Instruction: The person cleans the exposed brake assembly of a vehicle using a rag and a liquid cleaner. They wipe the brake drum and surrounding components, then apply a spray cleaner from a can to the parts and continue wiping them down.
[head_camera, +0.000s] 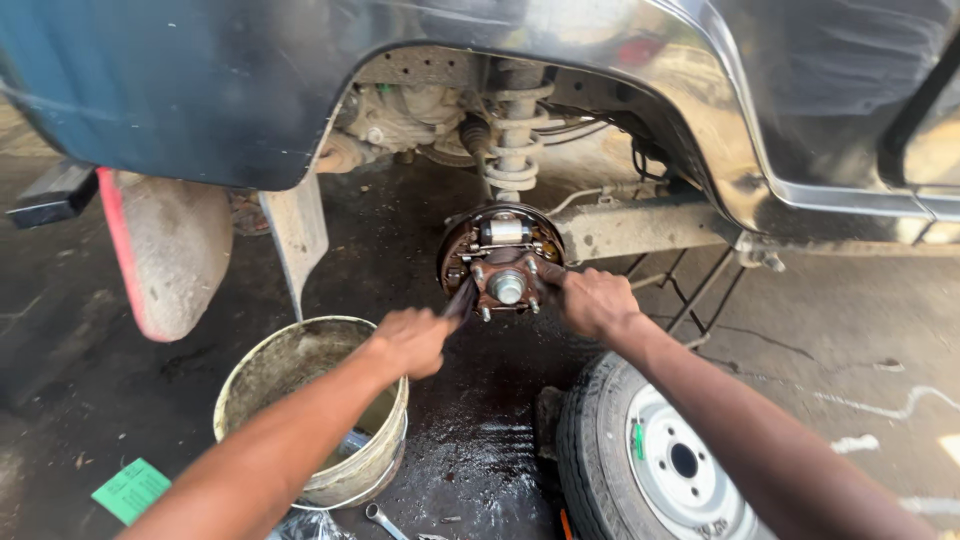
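Observation:
A rusty brake backing plate with a wheel hub (503, 262) is bare inside the wheel arch of a raised dark blue vehicle (180, 90). My left hand (412, 340) grips a dark tool (460, 300) whose tip touches the lower left of the brake assembly. My right hand (592, 300) is closed on the right side of the assembly, beside the hub studs. What the right fingers hold is hidden.
A dirty pale bucket (372, 462) stands below my left arm. The removed wheel (650, 460) lies flat at the lower right. A wrench (385, 520) lies on the wet floor. A mud flap (170, 250) hangs at the left, and a green paper (130, 490) lies nearby.

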